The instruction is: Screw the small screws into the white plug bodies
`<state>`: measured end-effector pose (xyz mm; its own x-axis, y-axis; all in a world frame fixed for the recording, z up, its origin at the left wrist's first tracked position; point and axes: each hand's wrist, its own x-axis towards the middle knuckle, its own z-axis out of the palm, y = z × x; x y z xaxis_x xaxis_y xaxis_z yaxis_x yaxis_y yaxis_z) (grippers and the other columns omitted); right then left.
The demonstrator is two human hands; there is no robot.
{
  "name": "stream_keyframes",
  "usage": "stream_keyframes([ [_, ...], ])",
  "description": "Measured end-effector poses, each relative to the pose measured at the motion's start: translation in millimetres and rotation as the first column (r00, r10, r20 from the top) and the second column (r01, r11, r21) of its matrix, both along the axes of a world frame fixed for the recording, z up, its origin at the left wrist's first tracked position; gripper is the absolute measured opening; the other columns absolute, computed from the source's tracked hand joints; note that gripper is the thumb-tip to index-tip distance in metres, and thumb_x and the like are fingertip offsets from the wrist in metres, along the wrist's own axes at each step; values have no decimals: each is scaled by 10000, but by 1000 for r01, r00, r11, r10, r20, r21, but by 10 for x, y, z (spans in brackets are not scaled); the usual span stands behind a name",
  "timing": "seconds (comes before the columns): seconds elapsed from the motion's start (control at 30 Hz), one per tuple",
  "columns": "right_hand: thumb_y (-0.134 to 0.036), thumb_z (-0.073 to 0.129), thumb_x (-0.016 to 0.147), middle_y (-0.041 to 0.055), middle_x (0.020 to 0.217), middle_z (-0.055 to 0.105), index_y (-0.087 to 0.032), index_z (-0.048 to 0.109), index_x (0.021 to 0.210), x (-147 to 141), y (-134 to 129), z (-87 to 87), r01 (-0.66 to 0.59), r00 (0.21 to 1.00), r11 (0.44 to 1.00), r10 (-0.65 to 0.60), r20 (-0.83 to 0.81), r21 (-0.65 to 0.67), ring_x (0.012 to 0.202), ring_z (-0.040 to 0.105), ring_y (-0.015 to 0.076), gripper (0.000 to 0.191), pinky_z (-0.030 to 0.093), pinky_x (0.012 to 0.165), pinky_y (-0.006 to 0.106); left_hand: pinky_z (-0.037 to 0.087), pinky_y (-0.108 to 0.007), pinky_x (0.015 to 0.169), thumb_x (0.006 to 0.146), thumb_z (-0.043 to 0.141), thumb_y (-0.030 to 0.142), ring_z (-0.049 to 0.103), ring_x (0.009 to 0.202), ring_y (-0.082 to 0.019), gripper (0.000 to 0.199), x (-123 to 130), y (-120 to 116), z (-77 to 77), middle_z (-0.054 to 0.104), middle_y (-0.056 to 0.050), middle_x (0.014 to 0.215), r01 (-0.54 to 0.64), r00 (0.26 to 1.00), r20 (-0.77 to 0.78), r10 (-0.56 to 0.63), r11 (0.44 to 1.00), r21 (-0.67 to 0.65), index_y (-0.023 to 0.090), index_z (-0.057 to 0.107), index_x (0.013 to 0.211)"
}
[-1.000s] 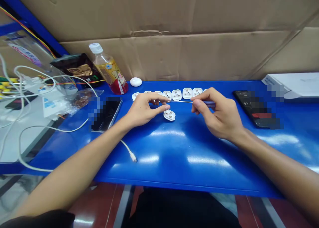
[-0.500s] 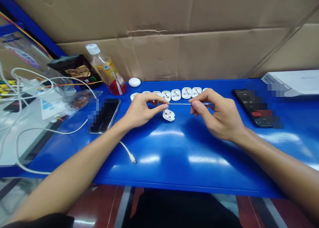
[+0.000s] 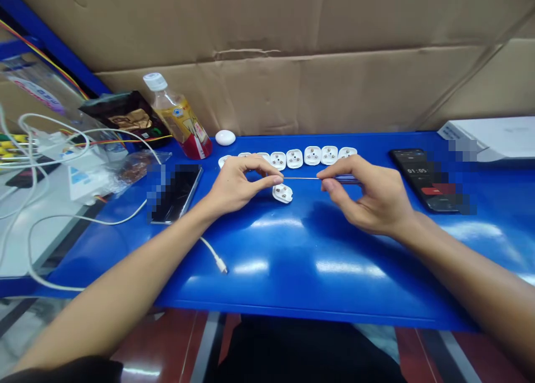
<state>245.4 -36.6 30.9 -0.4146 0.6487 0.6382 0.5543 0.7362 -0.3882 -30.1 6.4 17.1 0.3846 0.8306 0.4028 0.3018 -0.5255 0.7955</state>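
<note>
The right hand point(image 3: 363, 193) pinched a slim screwdriver point(image 3: 303, 178) narrowly between thumb and fingers, its long shaft level and pointing left to the near-closed left hand point(image 3: 242, 182), contents unclear, above a white plug base point(image 3: 282, 193) on the blue bench point(image 3: 334, 260), nearer that hand.

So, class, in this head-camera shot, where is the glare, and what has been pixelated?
Head view: white glare streaks cross the glossy blue tabletop; pixelation partly covers the left phone and the right phone; wide-angle distortion bows the table's front edge.
</note>
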Motion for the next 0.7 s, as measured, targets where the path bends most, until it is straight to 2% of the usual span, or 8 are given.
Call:
stream_keyframes([
  [0.1,-210,608,1019,30,933,812,-275,696,1042,-3,2,-1,-38,999,999,39,-21,32,803,775,229,112,619,708,375,528,-349,808,889,885,439,695,843,-208,235,1,7,-20,817,-69,884,11,1000,29,-11,1000,1,205,870,885],
  [0.23,-219,616,1005,35,933,814,-281,704,1045,-9,9,-1,-27,999,1000,27,21,10,788,772,240,114,616,704,390,483,-341,752,885,895,422,632,808,-194,215,-3,19,-11,768,-63,839,48,999,-2,-48,999,9,212,881,930],
  [0.33,-217,608,998,37,932,813,-272,701,1045,1,22,-6,-26,999,999,25,26,22,785,768,234,117,611,699,382,443,-322,694,833,928,485,569,768,-183,347,-21,29,9,702,-50,814,34,997,-70,-33,999,18,215,885,1048],
  [0.43,-199,604,975,16,886,798,-272,689,1005,33,48,-10,-28,999,999,27,23,27,720,742,214,117,590,664,364,406,-305,660,787,943,552,524,738,-163,522,-37,25,22,736,-58,958,13,978,-206,-12,1000,8,225,855,1185],
  [0.5,-193,618,951,4,842,784,-280,684,967,60,68,-14,-21,999,1000,20,45,15,676,722,207,110,572,642,360,397,-302,653,769,943,580,516,723,-158,568,-39,14,21,765,-58,1021,12,951,-308,-17,1000,-17,230,842,1205],
  [0.6,-180,646,915,0,806,772,-276,671,923,89,94,-24,-16,998,1000,16,64,5,650,711,202,99,548,625,353,401,-302,659,812,907,576,545,714,-164,491,-37,3,4,772,-36,922,41,921,-385,-64,997,-67,230,854,1156],
  [0.7,-183,654,903,1,798,772,-269,667,916,92,105,-33,-19,997,1000,19,69,-8,649,715,202,87,541,622,347,400,-302,659,869,862,554,586,723,-174,450,-48,10,-19,764,-32,864,81,912,-394,-113,992,-98,235,856,1187],
])
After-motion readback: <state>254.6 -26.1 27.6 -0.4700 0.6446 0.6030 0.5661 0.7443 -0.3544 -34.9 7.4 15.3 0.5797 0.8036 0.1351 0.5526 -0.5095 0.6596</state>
